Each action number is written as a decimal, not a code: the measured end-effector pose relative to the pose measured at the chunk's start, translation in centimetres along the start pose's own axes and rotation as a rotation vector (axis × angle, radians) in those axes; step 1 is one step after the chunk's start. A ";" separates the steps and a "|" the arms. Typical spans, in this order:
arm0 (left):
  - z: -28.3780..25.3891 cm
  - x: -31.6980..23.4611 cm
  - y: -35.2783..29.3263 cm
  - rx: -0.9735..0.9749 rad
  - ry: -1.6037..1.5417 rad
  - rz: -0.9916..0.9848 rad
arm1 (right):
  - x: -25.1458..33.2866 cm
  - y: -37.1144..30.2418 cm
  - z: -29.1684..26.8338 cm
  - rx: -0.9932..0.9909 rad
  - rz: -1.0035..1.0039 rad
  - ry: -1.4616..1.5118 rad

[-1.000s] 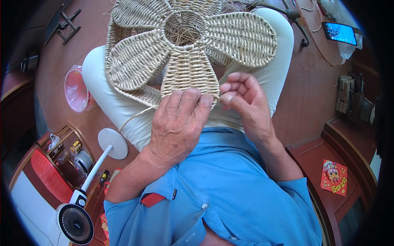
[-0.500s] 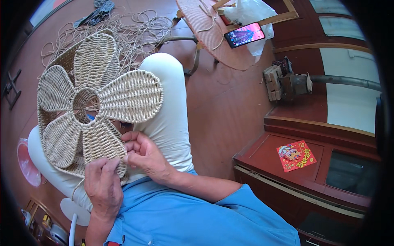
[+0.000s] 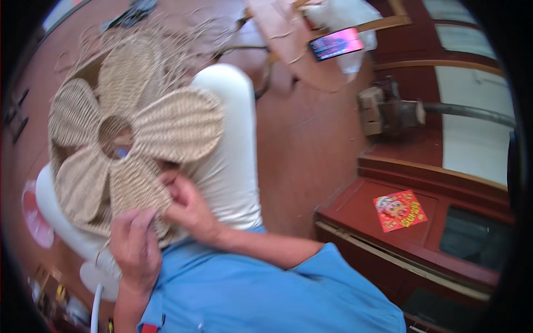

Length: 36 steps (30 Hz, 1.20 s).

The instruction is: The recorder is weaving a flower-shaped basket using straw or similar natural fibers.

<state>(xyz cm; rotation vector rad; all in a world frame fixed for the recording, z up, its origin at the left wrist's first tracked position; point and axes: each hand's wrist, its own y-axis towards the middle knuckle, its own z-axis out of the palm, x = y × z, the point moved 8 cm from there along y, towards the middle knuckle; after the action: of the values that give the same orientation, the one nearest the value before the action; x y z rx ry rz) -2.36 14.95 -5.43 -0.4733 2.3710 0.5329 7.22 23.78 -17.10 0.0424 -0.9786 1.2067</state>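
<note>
A woven straw-coloured flower-shaped piece (image 3: 179, 126), with broad ribbed petals round an open ring, lies over my lap. Behind its petals a woven rim or wall shows at the left. My left hand (image 3: 135, 241) is closed on the tip of the petal nearest me, fingers curled over its edge. At that same petal's right side is my right hand (image 3: 191, 211), its thumb and fingers drawn together in a pinch. Motion blur hides whether a strand is between them. A bit of blue shows through the ring.
Loose cord (image 3: 194, 47) lies tangled on the floor beyond my knees. A phone (image 3: 336, 44) rests by a pinkish round-edged seat (image 3: 302, 61) with a white plastic bag. At right, a red picture card (image 3: 400, 211) lies on a dark red cabinet (image 3: 355, 202). A pink dish-like object (image 3: 36, 213) stands left.
The view has shifted slightly and is now blurred. My right hand has moved a little up and left along the petal's edge; my left hand stays at the petal tip.
</note>
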 end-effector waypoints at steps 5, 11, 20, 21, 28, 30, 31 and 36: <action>-0.7 1.2 -0.3 0.020 -0.073 -0.121 | 0.9 -0.6 0.1 0.124 0.016 -0.012; -2.0 2.2 0.3 -0.045 -0.225 -0.244 | 1.3 -2.0 0.2 0.072 0.027 0.042; -3.2 1.5 0.4 -0.055 -0.113 -0.189 | 1.4 -3.7 -0.9 -0.084 0.216 0.006; -3.9 1.8 0.3 -0.089 -0.092 -0.222 | 1.4 -3.9 -1.0 -0.099 0.238 0.003; -3.9 1.7 -0.3 -0.067 -0.114 -0.239 | 1.0 -4.3 -0.9 -0.191 0.350 0.135; -2.9 1.3 -0.4 -0.024 -0.068 -0.188 | 1.0 -4.2 -0.8 -0.181 0.355 0.136; -2.5 1.1 -0.5 -0.013 -0.045 -0.163 | 1.1 -4.2 -0.7 -0.177 0.353 0.138; -1.1 -0.3 -0.6 0.039 0.102 -0.001 | 1.4 -4.3 -0.9 -0.184 0.336 0.118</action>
<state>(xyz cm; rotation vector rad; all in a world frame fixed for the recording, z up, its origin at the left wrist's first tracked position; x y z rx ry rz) -2.47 13.91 -4.61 -0.4948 2.4732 0.4715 11.18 23.55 -14.84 -0.3472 -1.0137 1.4016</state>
